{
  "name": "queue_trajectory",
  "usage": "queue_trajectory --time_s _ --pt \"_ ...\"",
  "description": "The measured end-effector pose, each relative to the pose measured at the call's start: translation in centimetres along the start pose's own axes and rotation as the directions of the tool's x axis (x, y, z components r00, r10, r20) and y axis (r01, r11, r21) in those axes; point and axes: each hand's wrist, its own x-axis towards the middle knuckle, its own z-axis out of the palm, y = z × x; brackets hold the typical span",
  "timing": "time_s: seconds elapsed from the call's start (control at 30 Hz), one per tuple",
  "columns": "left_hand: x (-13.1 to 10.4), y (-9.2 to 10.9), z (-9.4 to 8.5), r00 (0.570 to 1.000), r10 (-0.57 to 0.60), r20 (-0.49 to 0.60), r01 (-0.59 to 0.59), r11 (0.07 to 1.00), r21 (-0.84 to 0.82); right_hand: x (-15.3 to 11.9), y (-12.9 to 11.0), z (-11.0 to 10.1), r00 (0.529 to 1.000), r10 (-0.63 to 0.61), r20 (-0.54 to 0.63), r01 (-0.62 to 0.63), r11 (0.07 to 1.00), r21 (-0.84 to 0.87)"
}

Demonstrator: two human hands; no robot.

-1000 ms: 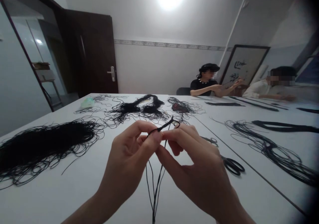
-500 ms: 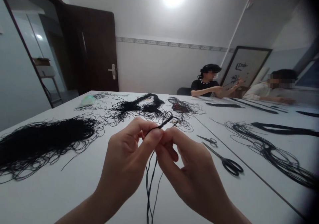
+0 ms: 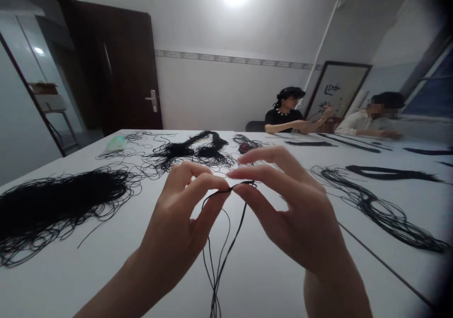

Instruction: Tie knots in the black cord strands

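Note:
A thin black braided cord [image 3: 242, 184] lies nearly level between my hands. My left hand [image 3: 187, 209] pinches it between thumb and forefinger. On the other side, the thumb and a finger of my right hand [image 3: 290, 209] are closed about the cord's knotted part, while its forefinger is raised and stretched toward the left. Several loose strands [image 3: 214, 280] hang from the cord below my hands, down to the bottom edge of the picture.
On the white table [image 3: 170, 289] a thick black cord bundle [image 3: 60, 200] lies at left. Farther back are tangled black cords [image 3: 208, 148] and a pale green bag [image 3: 116, 143]. More cords [image 3: 371, 200] lie at right. Two people [image 3: 288, 112] sit at the far right.
The cord has tipped from pointing up and away to nearly level. My right hand has turned, with its forefinger lifted, and now hides the scissors. The view has shifted slightly right.

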Motion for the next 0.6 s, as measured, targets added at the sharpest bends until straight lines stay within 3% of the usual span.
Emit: queue_trajectory --time_s 0.07,0.17,0.23,0.3,0.43,0.5,0.6 --pt "0.0 0.0 0.1 0.997 0.065 -0.04 -0.063 0.996 0.065 0.1 0.3 -0.2 0.996 0.036 0.076 -0.044 0.993 0.108" --pt "0.2 0.0 0.1 0.994 0.081 -0.074 -0.079 0.996 0.035 0.1 0.3 -0.2 0.995 0.061 0.085 -0.075 0.981 0.181" --pt "0.2 0.0 -0.2 0.999 0.006 -0.04 -0.01 0.996 -0.089 0.1 0.2 -0.2 0.997 0.051 0.063 -0.062 0.981 0.186" --pt "0.2 0.0 -0.5 0.991 -0.116 0.068 0.13 0.957 -0.259 0.2 0.1 0.0 0.998 0.039 0.042 -0.046 0.982 0.183" --pt "0.3 0.3 -1.1 0.922 -0.304 0.24 0.381 0.819 -0.429 0.2 0.0 0.3 1.0 0.013 0.017 -0.016 0.985 0.17" --pt "0.5 0.4 -1.1 0.901 -0.354 0.25 0.431 0.795 -0.427 0.2 0.0 0.4 1.0 0.001 0.006 -0.002 0.988 0.153" --pt "0.6 0.4 -1.0 0.906 -0.362 0.221 0.424 0.797 -0.431 0.2 0.0 0.6 1.0 -0.016 0.005 0.015 0.99 0.139"
